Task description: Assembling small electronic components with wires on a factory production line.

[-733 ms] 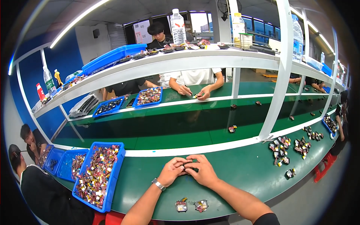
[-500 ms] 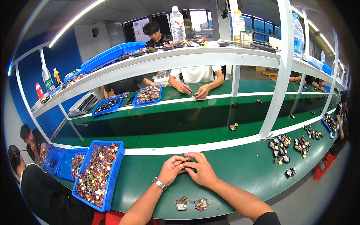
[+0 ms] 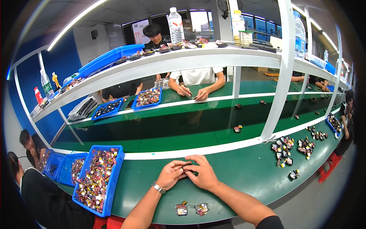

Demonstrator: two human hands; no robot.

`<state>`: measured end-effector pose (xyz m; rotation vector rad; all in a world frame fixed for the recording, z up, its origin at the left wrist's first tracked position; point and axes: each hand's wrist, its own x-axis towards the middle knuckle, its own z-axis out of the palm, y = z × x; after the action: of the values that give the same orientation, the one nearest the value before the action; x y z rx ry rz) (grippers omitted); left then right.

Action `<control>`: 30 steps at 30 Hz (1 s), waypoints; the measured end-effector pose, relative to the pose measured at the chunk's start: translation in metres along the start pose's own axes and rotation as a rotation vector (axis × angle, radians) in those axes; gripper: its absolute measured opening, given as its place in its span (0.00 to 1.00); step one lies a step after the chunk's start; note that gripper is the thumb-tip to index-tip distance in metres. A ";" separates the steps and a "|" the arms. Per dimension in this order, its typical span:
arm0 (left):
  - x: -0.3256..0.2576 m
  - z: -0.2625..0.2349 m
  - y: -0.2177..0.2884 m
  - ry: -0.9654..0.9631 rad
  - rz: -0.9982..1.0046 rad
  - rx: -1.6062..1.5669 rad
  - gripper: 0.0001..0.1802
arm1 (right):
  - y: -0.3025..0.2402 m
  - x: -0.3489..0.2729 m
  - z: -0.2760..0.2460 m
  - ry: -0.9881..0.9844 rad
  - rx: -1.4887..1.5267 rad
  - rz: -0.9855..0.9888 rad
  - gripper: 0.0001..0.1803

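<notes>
Bare left hand [image 3: 170, 177] and bare right hand [image 3: 204, 174], fingers curled nearly closed, grip a small dark plastic-looking part [image 3: 187, 165] between them. Part lies two o'clock of the left, ten o'clock of the right, neither nearer; long axis hidden

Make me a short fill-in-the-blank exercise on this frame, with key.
The left hand and right hand hold a small dark part above a table coloured ____.
A watch sits on the ____ wrist.
On the table between the forearms lie ____ small units.
The tray nearest the left hand is coloured ____.
Missing words: green; left; two; blue.
</notes>
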<state>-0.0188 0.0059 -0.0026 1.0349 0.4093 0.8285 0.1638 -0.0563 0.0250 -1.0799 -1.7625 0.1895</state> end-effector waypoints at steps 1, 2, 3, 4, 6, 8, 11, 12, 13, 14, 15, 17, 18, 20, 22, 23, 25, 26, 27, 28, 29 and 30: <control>0.000 0.001 0.000 -0.007 -0.007 -0.020 0.14 | 0.003 -0.001 0.001 -0.005 0.027 0.018 0.10; 0.000 0.002 0.000 -0.013 -0.015 -0.040 0.14 | 0.005 -0.002 0.001 -0.010 0.055 0.037 0.10; 0.000 0.002 0.000 -0.009 -0.018 -0.041 0.14 | 0.005 -0.002 0.001 -0.012 0.058 0.040 0.10; 0.000 0.002 0.000 -0.019 -0.015 -0.045 0.14 | 0.004 -0.001 0.000 -0.021 0.097 0.075 0.10; 0.000 0.002 0.000 -0.025 -0.012 -0.049 0.14 | 0.004 -0.001 0.000 -0.034 0.137 0.111 0.10; 0.000 0.003 -0.002 0.008 -0.020 -0.066 0.15 | 0.007 -0.002 0.001 -0.038 0.132 0.139 0.11; 0.000 0.003 -0.004 0.040 -0.002 -0.033 0.15 | 0.008 -0.001 0.002 -0.069 0.139 0.161 0.13; -0.001 0.004 -0.005 0.047 -0.007 -0.040 0.15 | 0.008 -0.002 0.002 -0.077 0.141 0.168 0.13; -0.001 0.005 -0.005 0.066 0.006 -0.028 0.15 | 0.009 -0.002 0.002 -0.087 0.162 0.177 0.13; 0.000 0.006 -0.006 0.084 0.020 -0.015 0.15 | 0.009 -0.002 0.002 -0.097 0.183 0.186 0.13; 0.002 0.010 -0.006 0.094 0.045 -0.007 0.15 | 0.010 -0.001 0.000 -0.120 0.198 0.188 0.12; 0.001 0.009 -0.008 0.108 0.049 0.013 0.15 | 0.009 -0.003 0.000 -0.128 0.190 0.186 0.13; 0.002 0.007 -0.007 0.111 0.058 0.018 0.15 | 0.009 -0.001 0.000 -0.127 0.182 0.172 0.15; 0.001 0.006 -0.003 0.096 0.056 0.032 0.15 | 0.003 0.000 -0.001 -0.141 0.171 0.167 0.16; 0.001 0.005 0.000 0.080 0.055 0.050 0.15 | -0.004 0.003 -0.001 -0.101 0.040 0.088 0.14; 0.001 0.005 0.000 0.091 0.055 0.024 0.15 | -0.003 0.004 0.000 -0.099 0.040 0.085 0.14; 0.000 0.007 -0.001 0.099 0.054 -0.005 0.16 | 0.000 0.004 0.000 -0.031 -0.019 0.032 0.11; 0.000 0.008 -0.001 0.095 0.042 -0.005 0.16 | 0.000 0.005 -0.001 -0.031 -0.020 0.031 0.11; 0.001 0.008 0.000 0.092 0.032 -0.005 0.17 | 0.000 0.006 -0.001 0.005 -0.022 0.006 0.11; 0.001 0.009 0.000 0.090 0.034 -0.005 0.17 | 0.000 0.008 -0.001 0.041 -0.025 -0.020 0.12; 0.002 0.010 0.000 0.086 0.022 -0.003 0.17 | 0.001 0.008 -0.002 0.041 -0.026 -0.022 0.12; 0.001 0.010 0.000 0.084 0.008 0.000 0.17 | 0.002 0.007 -0.002 0.049 -0.068 -0.068 0.12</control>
<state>-0.0118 0.0010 0.0021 1.0044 0.4765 0.8813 0.1655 -0.0503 0.0297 -1.0624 -1.7697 0.0618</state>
